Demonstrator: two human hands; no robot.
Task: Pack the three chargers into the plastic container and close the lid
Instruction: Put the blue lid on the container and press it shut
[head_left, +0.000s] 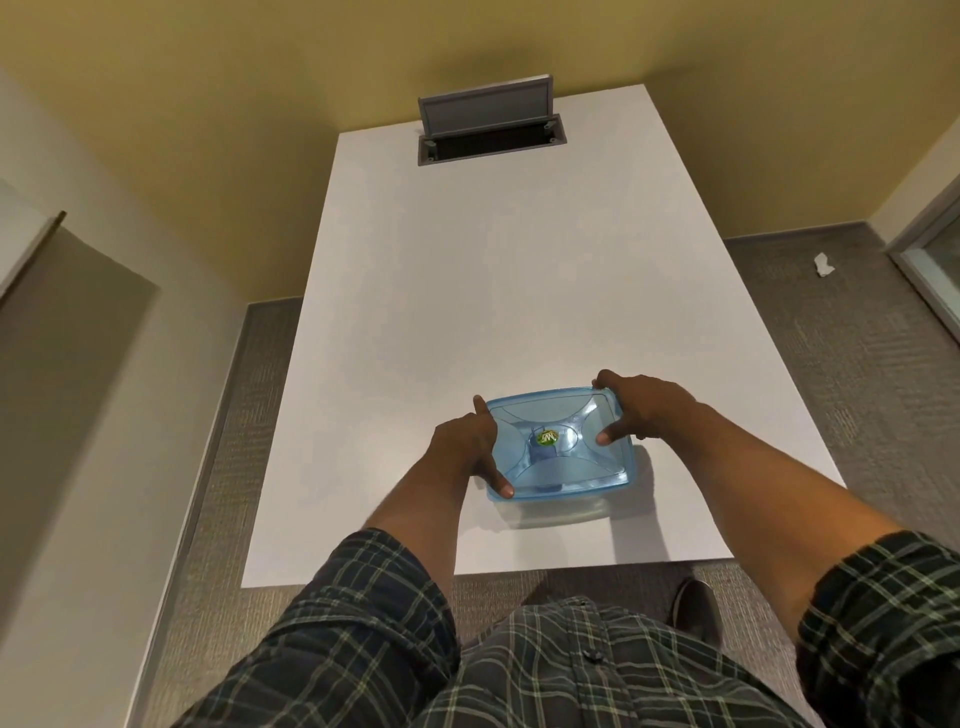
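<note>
The lid (563, 415) sits on the container (561, 512), near the near edge of the table (467, 260), long axis left to right. The left hand (462, 447) spans its left edge, forefinger and thumb spread to the corners, pressing. The right hand (644, 405) grips the far right corner, fingers curled over the rim, thumb on top. The near right corner is untouched and likely needs pressing next. A dark shape shows through the lid, but the chargers cannot be counted. The hatch (491, 130) lies well apart.

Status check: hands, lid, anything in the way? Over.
Left hand presses lid at left edge; right hand grips its far right corner. Lid on container, seal unconfirmed. Nothing blocking on table.
</note>
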